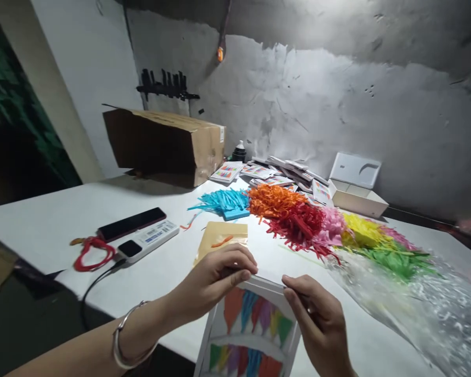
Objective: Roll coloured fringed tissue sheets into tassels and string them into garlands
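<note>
Near the table's front edge I hold a flat white box (255, 335) printed with rows of colourful tassels. My left hand (220, 277) pinches the far edge at its left corner, thumb below the fingers. At the right corner, my right hand (317, 314) grips the same edge between thumb and fingers. What is inside the box cannot be seen. Just beyond my left hand lies a yellow-gold sheet (223, 234) with a small orange strip on it. Tassel bunches in blue (223, 200), orange (275, 200) and red (298, 225) sit farther back.
A big cardboard carton (208, 152) stands at the back left. Several printed boxes (275, 170) are piled by the wall, beside an open white box (357, 196). A phone (131, 224) and power bank (149, 241) lie left. Clear plastic bags (435, 309) spread right.
</note>
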`<state>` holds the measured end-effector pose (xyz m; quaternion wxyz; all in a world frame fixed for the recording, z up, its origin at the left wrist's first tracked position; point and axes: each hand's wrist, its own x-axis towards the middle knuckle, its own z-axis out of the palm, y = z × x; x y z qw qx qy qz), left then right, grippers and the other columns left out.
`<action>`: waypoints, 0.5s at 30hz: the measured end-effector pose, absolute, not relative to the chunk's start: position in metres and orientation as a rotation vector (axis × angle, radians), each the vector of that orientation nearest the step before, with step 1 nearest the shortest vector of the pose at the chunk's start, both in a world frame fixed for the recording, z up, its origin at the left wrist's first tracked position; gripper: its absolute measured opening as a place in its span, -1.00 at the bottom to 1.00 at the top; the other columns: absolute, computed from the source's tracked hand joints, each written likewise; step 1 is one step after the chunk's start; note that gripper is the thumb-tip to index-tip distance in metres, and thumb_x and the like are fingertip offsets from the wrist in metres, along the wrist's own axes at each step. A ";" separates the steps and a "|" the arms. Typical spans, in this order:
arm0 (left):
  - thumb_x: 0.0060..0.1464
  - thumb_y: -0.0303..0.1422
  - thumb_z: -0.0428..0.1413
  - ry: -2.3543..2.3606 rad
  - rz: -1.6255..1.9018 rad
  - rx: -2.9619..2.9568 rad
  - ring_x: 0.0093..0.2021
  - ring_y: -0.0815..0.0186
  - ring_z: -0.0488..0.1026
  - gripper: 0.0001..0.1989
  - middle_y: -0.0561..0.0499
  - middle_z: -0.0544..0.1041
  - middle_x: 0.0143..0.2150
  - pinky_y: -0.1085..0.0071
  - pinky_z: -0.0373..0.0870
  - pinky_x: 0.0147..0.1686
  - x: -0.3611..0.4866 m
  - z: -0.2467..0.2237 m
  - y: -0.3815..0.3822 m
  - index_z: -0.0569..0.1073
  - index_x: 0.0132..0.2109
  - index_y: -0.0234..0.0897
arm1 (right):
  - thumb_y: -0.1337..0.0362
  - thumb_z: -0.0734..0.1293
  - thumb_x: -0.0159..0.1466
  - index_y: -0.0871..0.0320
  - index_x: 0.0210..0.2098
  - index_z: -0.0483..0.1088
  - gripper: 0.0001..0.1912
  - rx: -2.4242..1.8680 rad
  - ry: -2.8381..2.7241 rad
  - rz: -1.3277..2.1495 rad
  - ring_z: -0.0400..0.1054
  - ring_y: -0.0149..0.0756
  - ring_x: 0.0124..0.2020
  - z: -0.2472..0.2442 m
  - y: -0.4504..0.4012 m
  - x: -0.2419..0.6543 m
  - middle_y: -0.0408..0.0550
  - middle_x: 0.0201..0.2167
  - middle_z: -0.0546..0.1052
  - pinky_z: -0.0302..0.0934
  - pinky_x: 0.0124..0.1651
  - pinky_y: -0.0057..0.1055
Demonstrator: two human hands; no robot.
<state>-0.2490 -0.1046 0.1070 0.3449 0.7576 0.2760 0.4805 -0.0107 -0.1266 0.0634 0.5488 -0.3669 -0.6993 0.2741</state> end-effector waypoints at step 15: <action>-0.34 -0.05 0.48 1.415 1.009 1.008 -0.29 0.12 0.57 -0.53 -0.05 0.64 -0.34 0.30 0.52 -0.27 -0.440 0.047 0.002 0.58 -0.35 -0.27 | 0.24 0.43 0.18 0.20 0.27 0.29 -0.33 -1.400 -1.774 0.871 0.43 0.10 0.05 -0.023 0.045 -0.091 0.12 -0.12 0.59 0.24 0.14 0.01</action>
